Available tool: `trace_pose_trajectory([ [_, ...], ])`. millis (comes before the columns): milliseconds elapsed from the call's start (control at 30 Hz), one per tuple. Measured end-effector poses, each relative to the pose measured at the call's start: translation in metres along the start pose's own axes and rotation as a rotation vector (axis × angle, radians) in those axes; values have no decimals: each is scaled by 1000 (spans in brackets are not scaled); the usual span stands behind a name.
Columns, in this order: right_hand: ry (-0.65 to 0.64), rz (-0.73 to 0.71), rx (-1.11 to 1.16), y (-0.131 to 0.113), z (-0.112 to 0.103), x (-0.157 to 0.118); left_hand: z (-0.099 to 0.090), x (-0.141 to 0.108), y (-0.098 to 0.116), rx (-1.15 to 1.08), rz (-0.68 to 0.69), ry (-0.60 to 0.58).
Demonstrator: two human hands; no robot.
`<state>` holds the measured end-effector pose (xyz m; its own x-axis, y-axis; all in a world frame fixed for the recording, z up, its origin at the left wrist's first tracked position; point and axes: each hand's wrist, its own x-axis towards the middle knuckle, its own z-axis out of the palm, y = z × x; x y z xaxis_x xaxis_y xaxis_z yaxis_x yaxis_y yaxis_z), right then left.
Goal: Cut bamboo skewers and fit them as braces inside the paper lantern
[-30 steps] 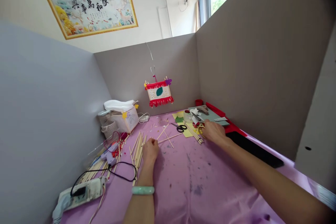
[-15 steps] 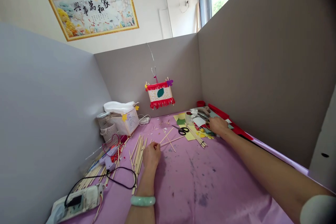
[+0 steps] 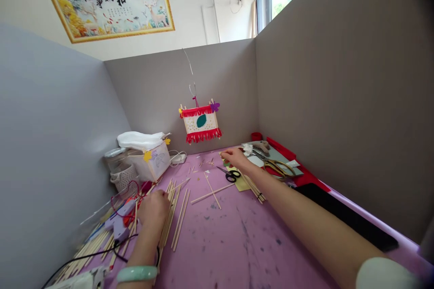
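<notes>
My left hand (image 3: 154, 207) is closed in a pinch on a thin wooden stick (image 3: 179, 185) pointing up and to the right. Beneath and beside that hand lie several more wooden sticks (image 3: 181, 219). My right hand (image 3: 234, 157) hovers palm down over yellow and green paper, its fingers slightly apart and nothing visible in them. Just in front of it are black-handled scissors (image 3: 233, 176). Two crossed sticks (image 3: 213, 193) rest on the purple cloth between my hands. A bundle of tied sticks (image 3: 253, 188) sits partly under my right forearm.
Gold-handled scissors (image 3: 278, 169) and a black flat object (image 3: 342, 214) lie right. A decorated lantern with red fringe (image 3: 201, 124) hangs from a wire. At left are a white paper lantern (image 3: 152, 160), a basket (image 3: 125, 179), a purple glue gun (image 3: 120, 221) and cables. Grey partitions surround the table.
My right hand has moved left, away from the gold-handled scissors, to above the papers. My left hand has moved left and nearer with the stick. The view has shifted slightly.
</notes>
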<state>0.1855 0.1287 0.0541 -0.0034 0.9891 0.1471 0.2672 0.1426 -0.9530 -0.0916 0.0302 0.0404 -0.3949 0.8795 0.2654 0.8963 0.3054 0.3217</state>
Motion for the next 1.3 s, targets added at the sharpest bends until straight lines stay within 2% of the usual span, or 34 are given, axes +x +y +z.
trace_pose_trajectory([
  [100,-40,60,327,-12,20,17,1,6,-6,-49,-35,-21],
  [200,-54,117,608,-23,36,33,-1,18,6,-199,-11,-18],
  [367,-62,215,945,-28,57,59,8,55,64,-684,40,-100],
  [533,-106,256,1170,-25,61,76,34,86,124,-1272,-58,-269],
  [700,-159,272,1289,-27,56,78,49,101,159,-1726,-134,-357],
  [800,-203,315,1310,-30,51,77,52,102,167,-1911,-161,-405],
  [967,-230,352,1321,-38,41,74,51,99,167,-2088,-165,-443],
  [1100,-232,329,1330,-46,33,68,43,100,162,-2153,-96,-422],
  [1300,-290,183,1358,-48,24,67,31,109,151,-2136,92,-399],
])
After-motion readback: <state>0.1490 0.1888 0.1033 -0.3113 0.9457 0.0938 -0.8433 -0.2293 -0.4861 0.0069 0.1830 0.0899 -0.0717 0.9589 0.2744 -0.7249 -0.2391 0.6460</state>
